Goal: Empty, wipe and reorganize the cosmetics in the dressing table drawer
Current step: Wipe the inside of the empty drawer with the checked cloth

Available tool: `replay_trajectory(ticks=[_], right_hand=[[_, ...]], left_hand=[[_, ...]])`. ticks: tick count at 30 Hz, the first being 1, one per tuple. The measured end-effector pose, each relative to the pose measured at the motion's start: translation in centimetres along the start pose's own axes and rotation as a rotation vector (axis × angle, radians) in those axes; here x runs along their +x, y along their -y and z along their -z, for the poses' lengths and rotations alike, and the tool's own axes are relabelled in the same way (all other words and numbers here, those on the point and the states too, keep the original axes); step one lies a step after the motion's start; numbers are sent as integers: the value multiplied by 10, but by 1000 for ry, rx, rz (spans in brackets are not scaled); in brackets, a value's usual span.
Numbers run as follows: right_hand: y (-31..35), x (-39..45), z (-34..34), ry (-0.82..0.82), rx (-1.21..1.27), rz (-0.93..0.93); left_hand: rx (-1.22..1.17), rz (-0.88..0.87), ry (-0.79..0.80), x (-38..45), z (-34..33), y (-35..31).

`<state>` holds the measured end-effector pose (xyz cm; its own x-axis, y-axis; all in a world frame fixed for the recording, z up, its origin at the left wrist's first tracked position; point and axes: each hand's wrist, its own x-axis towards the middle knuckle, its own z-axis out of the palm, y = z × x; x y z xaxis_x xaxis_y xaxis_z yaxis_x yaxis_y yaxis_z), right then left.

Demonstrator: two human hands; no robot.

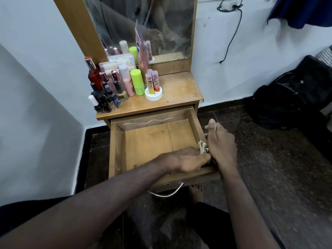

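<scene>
Soft, even indoor light fell from above, leaving the white walls (pixel 45 51) bright and the dark speckled floor (pixel 269 168) dim. The wide lens bowed the edges. The smeared mirror (pixel 161 24) looked hazy, and motion blur softened the right side and foreground.

Single head-worn wide-angle view, no second view to overlap. Looks forward and steeply down from above and in front of the dressing table (pixel 179 88). Open drawer (pixel 152 137) sits at frame centre, close to the lens; mirror (pixel 161 24) at 12 o'clock, farther off. Both forearms enter from 6 to 7 o'clock, very near the camera. Floor (pixel 269 168) fills 3 to 5 o'clock, white wall (pixel 36 87) at 9 o'clock. Straight edges bow toward the frame borders.
</scene>
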<state>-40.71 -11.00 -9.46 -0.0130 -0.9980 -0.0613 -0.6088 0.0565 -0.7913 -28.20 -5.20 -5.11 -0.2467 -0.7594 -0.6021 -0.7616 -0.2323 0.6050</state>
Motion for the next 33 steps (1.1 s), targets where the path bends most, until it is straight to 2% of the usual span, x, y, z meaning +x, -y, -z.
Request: replay_trajectory(ticks=[2,4,8,10,11,13,15,17,18,21,25,29,33], right_hand=[[0,3,1,-7,75,-25],[1,3,1,-3,68,-19],[-1,2,1,-8,32,11],[-2,3,0,-4,35,2],[-3,4,0,-3,34,0],[-4,4,-1,0,15,10],[-5,5,-1,12,-8,24],[-5,6,-1,28,-18,19],[-5,6,-1,32,-25,16],[-5,5,-3,28,-51,23],[-5,6,-3,27,-65,13],[-7,6,-3,10,-85,25],[-4,4,-3,-3,-82,30]], left_hand=[[-80,-2,-49,-4,-1,-12],[-388,34,-127,-3,-11,-3],[-1134,-41,-299,0,-20,14],[-1279,-26,-375,8,-20,22],[-1265,-15,-379,12,-21,24],[-1065,17,-305,14,-24,19],[-623,14,-204,7,-23,8],[-165,-57,-185,-1,-24,3],[-80,-105,-186,-4,-25,3],[-121,-141,-218,-4,-28,12],[-260,-59,-347,-5,-34,12],[-275,30,-327,-9,-32,7],[-486,117,-367,-7,-28,7]])
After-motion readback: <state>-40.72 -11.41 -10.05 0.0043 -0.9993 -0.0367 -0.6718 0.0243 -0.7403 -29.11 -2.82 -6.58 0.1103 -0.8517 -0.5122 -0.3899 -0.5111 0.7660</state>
